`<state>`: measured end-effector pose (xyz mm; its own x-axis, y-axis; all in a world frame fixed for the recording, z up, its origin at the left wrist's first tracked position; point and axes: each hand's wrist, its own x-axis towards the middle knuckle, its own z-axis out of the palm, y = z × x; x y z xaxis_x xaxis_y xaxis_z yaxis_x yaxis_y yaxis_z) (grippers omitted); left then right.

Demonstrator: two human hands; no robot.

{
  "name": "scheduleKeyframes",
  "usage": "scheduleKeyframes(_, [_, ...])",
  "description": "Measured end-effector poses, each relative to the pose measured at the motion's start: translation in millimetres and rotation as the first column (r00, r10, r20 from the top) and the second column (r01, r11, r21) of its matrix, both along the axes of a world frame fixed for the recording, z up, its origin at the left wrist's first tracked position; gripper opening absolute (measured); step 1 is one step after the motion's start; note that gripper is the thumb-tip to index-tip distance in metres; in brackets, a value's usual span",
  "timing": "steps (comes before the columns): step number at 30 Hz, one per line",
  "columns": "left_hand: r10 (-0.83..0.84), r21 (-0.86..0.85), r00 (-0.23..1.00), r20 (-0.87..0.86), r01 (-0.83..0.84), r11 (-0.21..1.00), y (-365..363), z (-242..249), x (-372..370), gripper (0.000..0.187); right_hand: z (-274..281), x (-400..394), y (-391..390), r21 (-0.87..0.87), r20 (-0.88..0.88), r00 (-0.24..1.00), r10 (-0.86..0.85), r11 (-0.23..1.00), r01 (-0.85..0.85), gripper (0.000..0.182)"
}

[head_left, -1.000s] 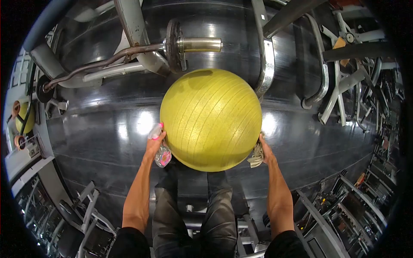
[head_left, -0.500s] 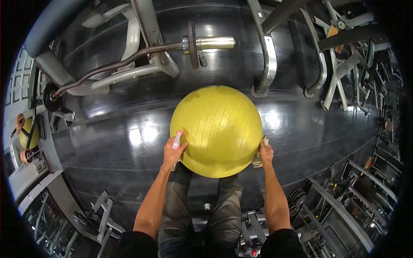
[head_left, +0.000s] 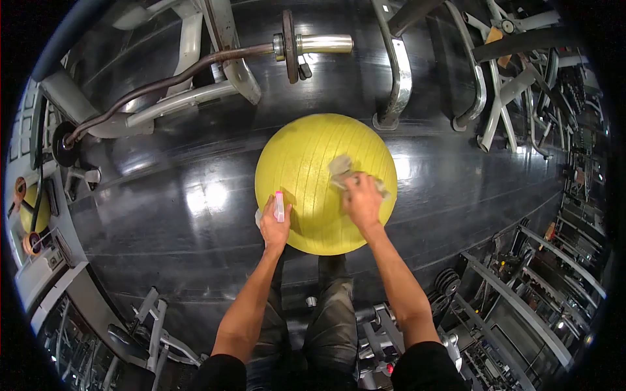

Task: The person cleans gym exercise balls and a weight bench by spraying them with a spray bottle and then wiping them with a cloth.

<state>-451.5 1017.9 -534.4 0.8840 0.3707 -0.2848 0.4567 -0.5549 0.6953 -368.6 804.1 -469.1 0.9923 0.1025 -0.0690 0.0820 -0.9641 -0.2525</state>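
Note:
A large yellow exercise ball [head_left: 306, 176] with ribbed lines sits on the floor in front of my legs. My right hand [head_left: 363, 201] presses a crumpled greyish cloth [head_left: 340, 168] against the ball's upper right side; the cloth is a little blurred by motion. At the ball's lower left edge, my left hand [head_left: 274, 228] is closed around what looks like a spray bottle [head_left: 280, 207] with a whitish top and a pink tip. Most of the bottle's body is hidden by the hand.
A curved bar [head_left: 176, 79] with a weight plate [head_left: 289, 47] on its end lies across a grey frame beyond the ball. Metal machine legs [head_left: 399, 81] stand at the far right. Racks [head_left: 515, 309] flank the near right, with another yellow ball [head_left: 40, 207] at far left.
My right hand has moved from the ball's right side up and inward onto its surface with the cloth. My left hand has shifted slightly right, still holding the bottle.

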Motion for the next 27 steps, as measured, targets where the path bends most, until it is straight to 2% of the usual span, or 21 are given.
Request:
scheduleKeyframes(2, [0.010,0.016,1.000,-0.015,-0.009,1.000,-1.5,-0.8,4.2,0.049,5.2,-11.4,10.2,0.044,-0.058,0.942,0.332,0.943,-0.330,0.032])
scheduleKeyframes(3, [0.014,0.028,1.000,-0.028,-0.013,1.000,-3.5,-2.8,4.0,0.049,9.1,-12.6,8.2,0.042,-0.059,0.941,0.333,0.943,-0.331,0.032])
scheduleKeyframes(5, [0.014,0.006,1.000,-0.018,-0.014,1.000,-6.5,-4.9,0.8,0.050,15.2,-12.2,3.8,0.133,-0.043,0.748,0.662,0.746,-0.652,0.033])
scheduleKeyframes(8, [0.034,-0.003,0.999,-0.042,-0.034,0.999,-13.1,0.0,-6.4,0.051,3.4,3.1,-35.8,0.070,0.019,0.761,0.649,0.758,-0.649,0.035])
scheduleKeyframes(10, [0.050,0.000,0.996,-0.072,-0.051,0.999,-20.9,6.1,-10.3,0.051,1.9,23.5,-59.6,0.014,-0.089,0.925,0.370,0.929,-0.370,0.026])
scheduleKeyframes(11, [0.052,0.003,0.997,-0.062,-0.052,0.999,-24.2,9.2,-13.2,0.052,-0.2,30.6,-66.3,0.013,-0.090,0.923,0.373,0.928,-0.373,0.026])
scheduleKeyframes(12, [0.053,0.008,0.997,-0.052,-0.053,0.999,-27.6,10.6,-16.2,0.052,-1.8,37.3,-70.3,-0.020,-0.090,0.987,0.136,0.990,-0.139,0.025])
scheduleKeyframes(13, [0.055,0.009,0.997,-0.052,-0.054,0.998,-30.9,11.3,-17.8,0.052,-3.5,40.7,-72.1,-0.051,-0.081,0.991,-0.110,0.993,0.106,0.024])
scheduleKeyframes(14, [0.040,-0.019,0.998,-0.042,-0.041,0.999,-34.4,11.8,-19.7,0.053,-6.2,37.6,-69.4,-0.048,-0.082,0.991,-0.108,0.993,0.105,0.024])
scheduleKeyframes(16, [0.014,-0.029,0.999,-0.037,-0.016,0.999,-41.4,15.3,-21.8,0.052,-6.6,23.4,-48.7,-0.046,-0.049,0.992,0.120,0.991,-0.122,0.025])
scheduleKeyframes(18, [0.019,-0.028,0.998,-0.058,-0.020,0.999,-46.9,23.8,-19.2,0.051,-3.6,2.3,-25.6,0.028,-0.080,0.905,0.417,0.909,-0.416,0.029])
scheduleKeyframes(19, [0.015,-0.032,0.997,-0.075,-0.017,0.999,-48.4,25.4,-20.3,0.050,1.0,-3.9,-20.7,0.032,-0.083,0.903,0.422,0.906,-0.421,0.029])
scheduleKeyframes(21, [0.017,-0.041,0.999,-0.050,-0.019,0.999,-48.5,24.1,-25.4,0.050,7.3,-8.8,-14.8,0.230,-0.024,0.622,0.783,0.610,-0.758,0.023])
scheduleKeyframes(22, [0.016,-0.051,1.000,-0.025,-0.017,0.999,-47.6,23.1,-29.5,0.049,1.4,-5.7,-21.5,0.214,-0.036,0.597,0.801,0.590,-0.778,0.027])
scheduleKeyframes(23, [0.022,-0.046,0.999,-0.026,-0.024,0.999,-46.9,21.9,-33.0,0.049,-9.1,2.0,-31.4,0.217,-0.033,0.592,0.805,0.584,-0.782,0.027])
scheduleKeyframes(24, [0.033,-0.041,0.999,-0.029,-0.034,0.999,-47.1,22.1,-35.1,0.048,-23.1,12.4,-42.4,0.217,-0.212,0.777,0.593,0.804,-0.554,0.025])
scheduleKeyframes(25, [0.043,-0.039,0.998,-0.035,-0.045,0.998,-48.6,22.6,-37.7,0.048,-26.6,23.6,-43.7,0.159,-0.383,0.867,0.318,0.948,-0.278,0.024])
scheduleKeyframes(26, [0.049,-0.040,0.998,-0.039,-0.051,0.998,-51.5,23.0,-40.3,0.048,-30.4,33.0,-44.4,0.159,-0.387,0.864,0.323,0.946,-0.283,0.024])
scheduleKeyframes(27, [0.051,-0.043,0.998,-0.034,-0.052,0.998,-55.3,24.4,-42.0,0.047,-20.8,46.8,-39.9,0.012,-0.257,0.946,0.198,0.979,-0.202,0.024])
